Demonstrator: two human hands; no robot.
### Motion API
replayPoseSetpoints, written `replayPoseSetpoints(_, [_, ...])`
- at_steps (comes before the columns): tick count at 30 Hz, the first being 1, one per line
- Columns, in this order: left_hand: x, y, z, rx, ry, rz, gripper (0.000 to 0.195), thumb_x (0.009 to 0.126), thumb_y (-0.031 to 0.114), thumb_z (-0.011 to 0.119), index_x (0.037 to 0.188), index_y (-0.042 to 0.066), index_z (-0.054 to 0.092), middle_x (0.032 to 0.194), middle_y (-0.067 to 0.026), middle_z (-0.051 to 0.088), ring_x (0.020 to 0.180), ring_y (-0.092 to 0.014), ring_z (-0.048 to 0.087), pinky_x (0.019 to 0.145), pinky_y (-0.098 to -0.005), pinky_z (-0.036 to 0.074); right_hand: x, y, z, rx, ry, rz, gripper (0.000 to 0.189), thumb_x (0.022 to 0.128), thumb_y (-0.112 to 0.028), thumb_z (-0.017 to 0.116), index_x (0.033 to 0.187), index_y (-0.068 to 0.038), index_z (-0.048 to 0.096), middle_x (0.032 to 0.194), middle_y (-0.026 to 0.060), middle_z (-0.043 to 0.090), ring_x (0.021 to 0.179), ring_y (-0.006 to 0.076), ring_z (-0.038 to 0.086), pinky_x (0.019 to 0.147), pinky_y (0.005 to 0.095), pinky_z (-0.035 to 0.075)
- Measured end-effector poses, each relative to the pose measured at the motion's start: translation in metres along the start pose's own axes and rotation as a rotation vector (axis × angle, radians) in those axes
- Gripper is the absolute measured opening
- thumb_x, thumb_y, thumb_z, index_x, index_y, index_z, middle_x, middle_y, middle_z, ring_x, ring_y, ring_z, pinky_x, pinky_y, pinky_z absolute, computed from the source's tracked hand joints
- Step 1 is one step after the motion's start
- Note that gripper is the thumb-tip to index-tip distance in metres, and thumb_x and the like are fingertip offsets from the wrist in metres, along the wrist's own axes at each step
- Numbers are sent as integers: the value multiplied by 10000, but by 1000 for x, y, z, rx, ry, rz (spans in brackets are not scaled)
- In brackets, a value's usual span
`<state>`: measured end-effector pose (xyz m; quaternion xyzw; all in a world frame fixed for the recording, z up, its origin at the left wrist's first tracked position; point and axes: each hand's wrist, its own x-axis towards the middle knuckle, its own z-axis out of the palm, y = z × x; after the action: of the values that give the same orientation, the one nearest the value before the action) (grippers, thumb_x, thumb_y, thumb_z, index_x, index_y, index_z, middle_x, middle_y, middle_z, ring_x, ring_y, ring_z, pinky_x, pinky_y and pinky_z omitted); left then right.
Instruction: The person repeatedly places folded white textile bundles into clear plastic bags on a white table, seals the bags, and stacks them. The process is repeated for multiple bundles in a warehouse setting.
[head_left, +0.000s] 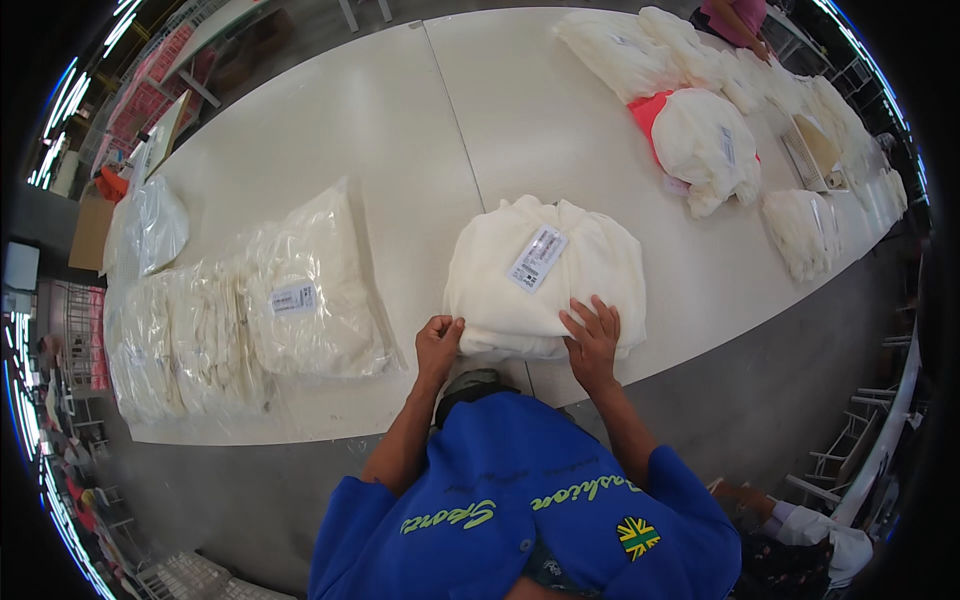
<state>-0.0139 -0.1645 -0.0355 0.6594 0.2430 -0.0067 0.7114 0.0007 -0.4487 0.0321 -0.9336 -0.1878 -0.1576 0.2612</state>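
A folded cream garment (487, 262) lies on the white table in front of me, with a white printed label (538, 258) on its upper face. My left hand (439, 341) pinches the garment's near left corner between thumb and fingertips. On the near right part of the cloth rests my right hand (592, 337), its fingers spread flat over the fabric and its thumb by the near edge. To the left, cream garments in clear plastic bags (315, 322) overlap in a row; the nearest bears a label.
The white table (405, 135) has a seam across it. Cream garments (705, 142) lie at the right, one over red cloth (646, 120), near a basket (806, 161). Clear plastic (159, 225) lies far left. A person in pink (739, 19) stands beyond; another person (817, 544) is behind right.
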Motion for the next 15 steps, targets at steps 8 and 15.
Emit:
replayPoseSetpoints(8, [-16, 5, -3, 146, -7, 90, 169, 887, 147, 711, 812, 31, 614, 718, 60, 546, 673, -32, 446, 608, -212, 376, -17, 10, 11, -11, 116, -64, 331, 831, -110, 647, 1145, -193, 706, 1317, 44, 597, 1314, 285, 433, 1138, 499, 199])
replayPoseSetpoints(15, [-16, 6, -6, 253, -24, 167, 168, 875, 126, 712, 787, 38, 598, 670, 62, 482, 657, -39, 431, 594, -221, 368, -29, 20, 27, -5, 141, -92, 334, 815, -97, 665, 1136, -180, 708, 1313, 56, 600, 1316, 270, 438, 1141, 478, 217])
